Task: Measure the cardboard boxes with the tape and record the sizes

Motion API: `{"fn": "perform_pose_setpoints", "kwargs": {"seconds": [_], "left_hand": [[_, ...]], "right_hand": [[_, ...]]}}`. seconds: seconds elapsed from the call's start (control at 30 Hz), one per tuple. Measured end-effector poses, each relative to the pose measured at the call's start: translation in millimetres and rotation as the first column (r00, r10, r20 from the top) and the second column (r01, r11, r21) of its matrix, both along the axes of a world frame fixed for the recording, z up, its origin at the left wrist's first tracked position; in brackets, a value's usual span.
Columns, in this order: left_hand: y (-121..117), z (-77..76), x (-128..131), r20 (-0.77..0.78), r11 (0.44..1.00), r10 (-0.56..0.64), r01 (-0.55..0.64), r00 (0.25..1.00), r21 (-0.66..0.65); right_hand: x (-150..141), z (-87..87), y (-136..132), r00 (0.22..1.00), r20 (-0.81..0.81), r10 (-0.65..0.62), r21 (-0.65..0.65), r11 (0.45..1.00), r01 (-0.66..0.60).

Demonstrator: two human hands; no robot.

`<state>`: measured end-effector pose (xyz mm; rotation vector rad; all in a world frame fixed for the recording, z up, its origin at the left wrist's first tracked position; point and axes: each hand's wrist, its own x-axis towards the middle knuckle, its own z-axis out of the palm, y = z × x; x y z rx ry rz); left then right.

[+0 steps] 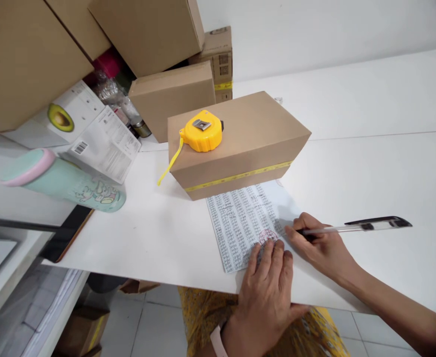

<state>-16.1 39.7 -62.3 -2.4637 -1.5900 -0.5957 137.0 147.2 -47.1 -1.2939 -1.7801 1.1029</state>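
My right hand (322, 248) grips a pen (355, 226) with a clear barrel and a black cap on its back end. The pen's tip is hidden behind the fingers, close to the right side of a paper sheet (240, 223) covered in columns of handwriting. Flat on the sheet's lower edge lies my left hand (268, 287), fingers stretched out, beside a round pink mark. The far end of the sheet runs up to a brown cardboard box (247, 131) banded with yellow tape. On top of that box sits a yellow tape measure (203, 131) with a strap.
A mint-green bottle (69, 181) stands at the left, near white printed cartons (102, 144). Cardboard boxes (173, 91) are stacked at the back left against the wall. The white table's (158, 248) front edge runs just before my lap.
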Motion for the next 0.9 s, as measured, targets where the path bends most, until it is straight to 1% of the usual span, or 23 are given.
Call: {"fn": "perform_pose_setpoints", "kwargs": {"seconds": [0.27, 0.5, 0.67, 0.8, 0.9], "left_hand": [[-0.3, -3.1, 0.6, 0.014, 1.0, -0.005, 0.005, 1.0, -0.002], [-0.2, -0.4, 0.2, 0.003, 1.0, -0.005, 0.005, 1.0, -0.01], [-0.2, 0.2, -0.1, -0.009, 1.0, -0.006, 0.006, 1.0, -0.008], [0.0, -0.8, 0.3, 0.001, 1.0, 0.0, 0.0, 1.0, 0.003], [0.1, -0.9, 0.3, 0.005, 1.0, 0.002, -0.002, 1.0, 0.005]], "right_hand": [[-0.4, 1.2, 0.3, 1.0, 0.02, 0.006, 0.02, 1.0, -0.006], [-0.5, 1.8, -0.1, 0.999, 0.03, 0.014, 0.049, 0.999, -0.015], [0.5, 0.8, -0.5, 1.0, 0.019, 0.001, 0.027, 1.0, -0.001], [0.7, 0.9, 0.0, 0.999, 0.037, 0.009, 0.051, 0.999, -0.01], [0.5, 1.3, 0.0, 1.0, 0.026, 0.002, 0.038, 0.999, -0.003]]}}
